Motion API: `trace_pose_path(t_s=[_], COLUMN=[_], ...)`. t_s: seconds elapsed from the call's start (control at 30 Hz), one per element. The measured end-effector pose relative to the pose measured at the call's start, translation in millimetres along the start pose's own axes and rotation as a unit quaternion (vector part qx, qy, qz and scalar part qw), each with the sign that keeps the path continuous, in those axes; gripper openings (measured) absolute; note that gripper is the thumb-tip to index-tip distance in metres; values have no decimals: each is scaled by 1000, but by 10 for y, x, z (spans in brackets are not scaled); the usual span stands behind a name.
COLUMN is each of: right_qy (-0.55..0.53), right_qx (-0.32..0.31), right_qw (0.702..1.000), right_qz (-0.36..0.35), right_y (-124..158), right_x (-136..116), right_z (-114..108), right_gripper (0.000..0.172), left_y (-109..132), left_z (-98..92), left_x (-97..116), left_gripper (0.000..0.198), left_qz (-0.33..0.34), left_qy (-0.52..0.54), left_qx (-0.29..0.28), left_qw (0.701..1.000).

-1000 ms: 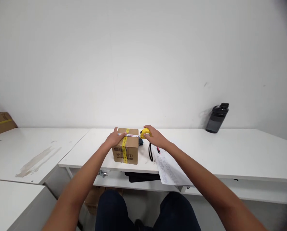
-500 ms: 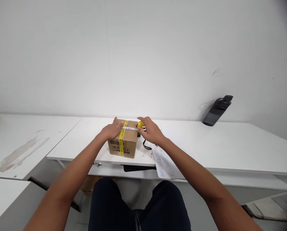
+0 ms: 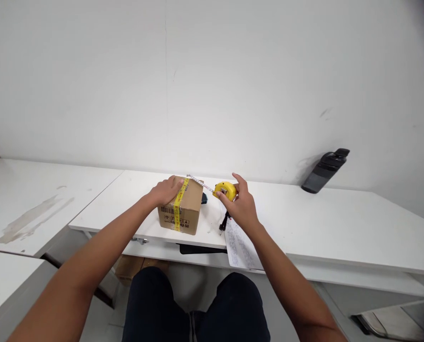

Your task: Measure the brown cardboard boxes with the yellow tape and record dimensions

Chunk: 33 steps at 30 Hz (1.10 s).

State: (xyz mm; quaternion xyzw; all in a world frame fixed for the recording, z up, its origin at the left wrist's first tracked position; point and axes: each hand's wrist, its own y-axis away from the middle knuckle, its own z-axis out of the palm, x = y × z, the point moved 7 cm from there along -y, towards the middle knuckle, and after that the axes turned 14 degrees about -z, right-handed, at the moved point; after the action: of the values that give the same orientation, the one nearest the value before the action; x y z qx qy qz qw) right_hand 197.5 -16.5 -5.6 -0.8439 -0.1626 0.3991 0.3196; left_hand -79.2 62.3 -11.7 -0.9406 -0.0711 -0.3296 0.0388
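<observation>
Cardboard box (image 3: 181, 205) is sitting near the front edge of the white bench (image 3: 304, 223), yellow tape band running over its top. The tape measure (image 3: 225, 190) is now coming away: half a second ago its blade lay flat across the lid, now the yellow case is lifted to the right and the blade (image 3: 200, 182) is slanting up off the far edge (reading likely over). Right hand (image 3: 242, 206) is closed around the case. Left hand (image 3: 165, 190) is resting flat, fingers open, on the lid. Printed sheet (image 3: 240, 242) is overhanging the bench edge; dark bottle (image 3: 324, 165) is standing well apart.

Both forearms are bare, with no sleeves showing, and the legs wear dark navy trousers
</observation>
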Motion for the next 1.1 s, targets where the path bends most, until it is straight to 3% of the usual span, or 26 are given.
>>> trace_pose_path(t_s=[0.1,0.23,0.37,0.6,0.8,0.9,1.0,1.1], right_qy=[-98,-217,-269,-291,-275,-252,-248,-277], right_qx=[61,145,192,210,193,214,248,225], right_qw=[993,961,939,930,941,943,936,934], right_qz=[41,88,97,72,46,28,24,35], right_y=[120,206,268,386,456,524,601,580], right_x=[165,335,378,262,143,89,77,130], right_z=[49,43,-42,-147,-157,-222,-308,-326], right_gripper=[77,79,67,58,59,61,57,49], left_y=[41,206,364,441,470,525,635,725], left_z=[39,-20,-60,-78,-124,-144,-155,-138], left_x=[34,25,-6,13,37,24,-80,-374], left_gripper=[78,83,84,85,78,77,79,86], left_qz=[30,57,89,99,110,96,104,151], left_qy=[-17,-29,-45,-58,-37,-37,-29,-18], left_qx=[-55,-52,-45,-41,-25,-40,-34,30], left_qw=[998,997,994,992,993,994,994,988])
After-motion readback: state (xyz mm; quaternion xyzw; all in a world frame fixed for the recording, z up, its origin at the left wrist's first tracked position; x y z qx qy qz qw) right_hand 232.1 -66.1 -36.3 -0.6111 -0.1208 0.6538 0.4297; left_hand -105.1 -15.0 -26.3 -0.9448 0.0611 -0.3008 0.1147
